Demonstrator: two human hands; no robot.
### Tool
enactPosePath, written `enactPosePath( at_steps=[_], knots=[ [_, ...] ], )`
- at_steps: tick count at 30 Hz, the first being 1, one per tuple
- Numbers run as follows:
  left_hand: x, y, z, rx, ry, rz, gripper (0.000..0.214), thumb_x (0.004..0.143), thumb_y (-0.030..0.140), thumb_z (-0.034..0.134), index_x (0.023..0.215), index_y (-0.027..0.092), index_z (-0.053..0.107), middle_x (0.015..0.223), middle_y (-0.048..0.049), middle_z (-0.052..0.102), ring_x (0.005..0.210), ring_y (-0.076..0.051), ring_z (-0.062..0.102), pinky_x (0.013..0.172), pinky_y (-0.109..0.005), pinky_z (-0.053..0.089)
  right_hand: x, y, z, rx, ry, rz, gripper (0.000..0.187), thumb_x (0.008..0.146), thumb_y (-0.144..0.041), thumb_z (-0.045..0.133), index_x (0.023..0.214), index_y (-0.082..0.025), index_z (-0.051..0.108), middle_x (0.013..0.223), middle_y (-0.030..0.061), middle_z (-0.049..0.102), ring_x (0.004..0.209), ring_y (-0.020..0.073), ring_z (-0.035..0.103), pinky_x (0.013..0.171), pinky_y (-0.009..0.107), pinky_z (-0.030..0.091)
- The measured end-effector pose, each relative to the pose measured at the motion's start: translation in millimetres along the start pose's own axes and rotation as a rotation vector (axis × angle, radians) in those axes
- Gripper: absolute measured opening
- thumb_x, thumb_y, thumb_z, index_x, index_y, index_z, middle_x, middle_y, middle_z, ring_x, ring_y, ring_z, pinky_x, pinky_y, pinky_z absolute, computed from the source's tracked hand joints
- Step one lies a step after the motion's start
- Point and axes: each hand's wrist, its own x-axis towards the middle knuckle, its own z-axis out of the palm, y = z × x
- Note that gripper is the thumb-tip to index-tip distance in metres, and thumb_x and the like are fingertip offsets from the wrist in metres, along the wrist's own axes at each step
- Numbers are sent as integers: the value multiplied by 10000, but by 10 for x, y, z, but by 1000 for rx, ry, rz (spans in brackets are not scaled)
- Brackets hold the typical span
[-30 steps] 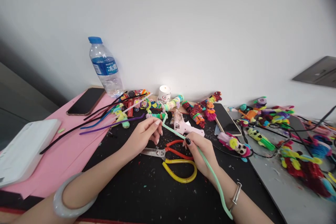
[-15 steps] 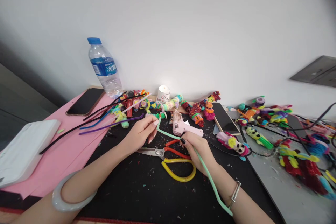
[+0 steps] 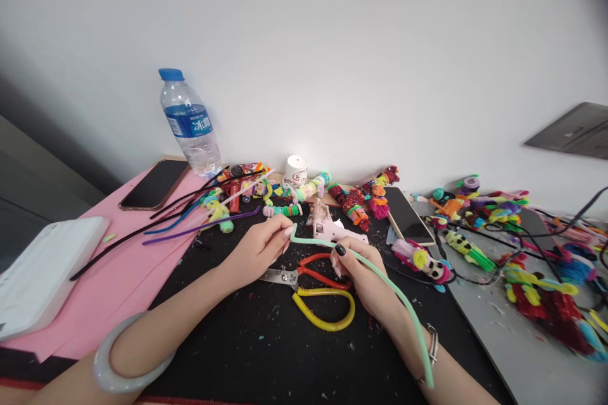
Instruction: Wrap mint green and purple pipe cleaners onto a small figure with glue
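Note:
A light green pipe cleaner (image 3: 396,288) runs between my two hands above the black mat (image 3: 266,342). My left hand (image 3: 260,245) pinches it close to its bent end, where a short piece turns upward. Farther along, my right hand (image 3: 363,269) grips it between thumb and fingers, and its long tail arcs down over my right forearm. Beneath my hands lie scissors (image 3: 327,307) with one red and one yellow handle, blades pointing left. Just behind the pipe cleaner rests a pale pink glue gun (image 3: 339,231).
A water bottle (image 3: 190,123), a phone (image 3: 155,185) and a white box-like device (image 3: 47,272) are on the left by pink sheets (image 3: 128,266). Colourful pipe-cleaner figures (image 3: 354,205) line the back, near a paper cup (image 3: 296,171). Another phone (image 3: 409,215) and cables (image 3: 517,228) are at right.
Both hands have shifted slightly, the left a little lower and the right a little rightward. The pipe cleaner's free tail has swung outward to the right, and its bent end now points upward.

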Motion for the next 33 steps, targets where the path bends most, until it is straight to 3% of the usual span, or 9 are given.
enactPosePath(
  at_steps=[5,12,16,21,23,29,33],
  knots=[
    [-35,38,15,113,-2,70,212,926,290,337,775,189,446,622,40,452,508,-88,386,520,-212,319,5,43,5,257,-49,66,366,880,-417,479,623,-160,516,532,-26,438,470,88,324,440,235,227],
    [-21,100,-10,213,7,139,223,918,258,341,764,186,486,668,13,506,585,-115,444,586,-226,346,2,54,35,491,-73,168,299,840,-382,532,633,-168,507,557,-33,435,435,74,336,412,217,254],
    [-20,80,0,146,-11,51,227,921,280,349,773,184,492,604,34,480,509,-100,408,529,-215,328,6,35,4,274,-18,98,279,849,-367,534,650,-172,523,555,-33,457,458,83,369,434,212,269],
    [4,-8,23,61,46,-33,246,932,329,326,829,182,494,654,28,509,481,-91,402,508,-223,329,1,-7,-79,-306,26,-212,248,886,-275,481,675,-172,561,598,-3,509,547,114,453,524,234,356],
    [18,-29,22,29,71,-52,257,937,340,310,855,180,493,693,19,532,468,-85,402,504,-227,334,3,-15,-89,-444,9,-345,211,883,-224,461,702,-180,558,636,11,530,584,128,482,557,245,386],
    [20,-15,7,34,68,-28,267,933,334,329,809,178,507,561,54,435,465,-94,394,507,-227,321,24,4,-55,-530,-21,-553,179,870,-137,421,817,-191,583,713,43,569,651,146,540,612,259,450],
    [6,-18,11,25,39,-30,278,933,342,325,767,182,479,595,43,453,479,-95,380,494,-225,305,21,-14,-61,-585,-54,-539,189,876,-136,416,843,-193,594,735,56,578,665,154,551,613,264,465]
  ],
)
